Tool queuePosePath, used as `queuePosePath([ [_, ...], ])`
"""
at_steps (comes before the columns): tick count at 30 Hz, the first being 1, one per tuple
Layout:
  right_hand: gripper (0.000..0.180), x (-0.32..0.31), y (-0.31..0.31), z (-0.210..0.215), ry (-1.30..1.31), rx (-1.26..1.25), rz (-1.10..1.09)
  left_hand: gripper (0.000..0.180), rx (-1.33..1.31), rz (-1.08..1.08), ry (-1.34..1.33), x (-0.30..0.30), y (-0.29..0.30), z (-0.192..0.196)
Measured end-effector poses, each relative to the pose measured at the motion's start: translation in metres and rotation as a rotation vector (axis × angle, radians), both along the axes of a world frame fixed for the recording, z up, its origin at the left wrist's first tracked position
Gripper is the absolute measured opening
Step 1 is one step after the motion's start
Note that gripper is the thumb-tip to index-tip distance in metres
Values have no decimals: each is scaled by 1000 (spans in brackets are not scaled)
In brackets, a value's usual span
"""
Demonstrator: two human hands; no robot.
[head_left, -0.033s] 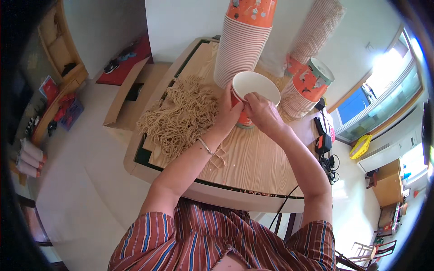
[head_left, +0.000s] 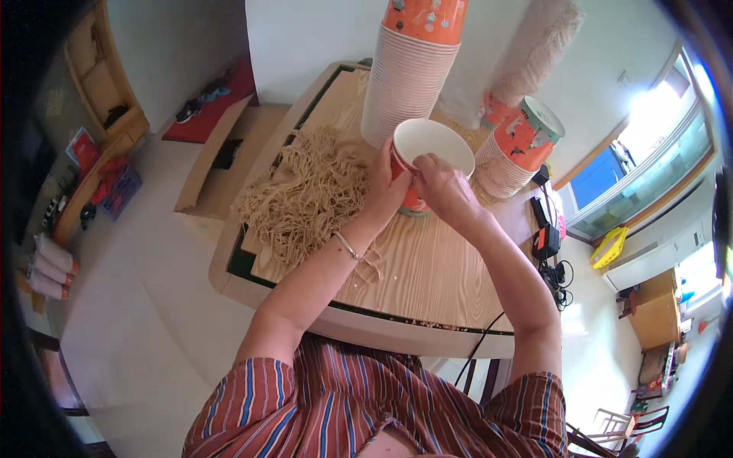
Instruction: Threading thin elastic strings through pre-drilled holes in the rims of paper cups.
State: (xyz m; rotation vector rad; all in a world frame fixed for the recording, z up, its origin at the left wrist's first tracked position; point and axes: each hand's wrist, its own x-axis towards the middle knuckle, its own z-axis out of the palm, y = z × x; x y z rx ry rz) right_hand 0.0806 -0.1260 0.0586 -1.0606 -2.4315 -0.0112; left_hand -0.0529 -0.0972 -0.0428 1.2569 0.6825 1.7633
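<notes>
A large white-lined paper cup (head_left: 434, 143) with an orange printed outside stands tilted over the wooden tabletop. My left hand (head_left: 387, 183) is closed around its left side, thumb toward the near wall. At the near rim my right hand (head_left: 445, 187) presses its fingertips together against the cup. Whatever is pinched there, if anything, is hidden by the fingers. Left of the cup lies a loose heap of beige cords (head_left: 309, 198), close beside my left wrist. Just behind the cup rises a tall stack of nested paper cups (head_left: 408, 84).
To the right stands a shorter stack of cups (head_left: 513, 156), and behind it a plastic-wrapped stack (head_left: 538, 49) leans back. Black adapters and cables (head_left: 546, 240) lie along the table's right edge. An open cardboard box (head_left: 217, 179) sits beyond its left edge.
</notes>
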Motion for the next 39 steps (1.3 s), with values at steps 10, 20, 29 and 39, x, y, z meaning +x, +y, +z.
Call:
queuePosePath([
  [10, 15, -7, 7, 70, 127, 200, -8, 67, 143, 107, 176, -1, 16, 10],
  [20, 17, 37, -27, 112, 222, 110, -64, 71, 46, 234, 501, -12, 12, 19],
  [29, 14, 45, -74, 109, 222, 100, -50, 61, 49, 227, 463, -28, -27, 33],
  [39, 22, 61, -148, 79, -37, 230, 196, 40, 3, -157, 155, -53, -90, 14],
])
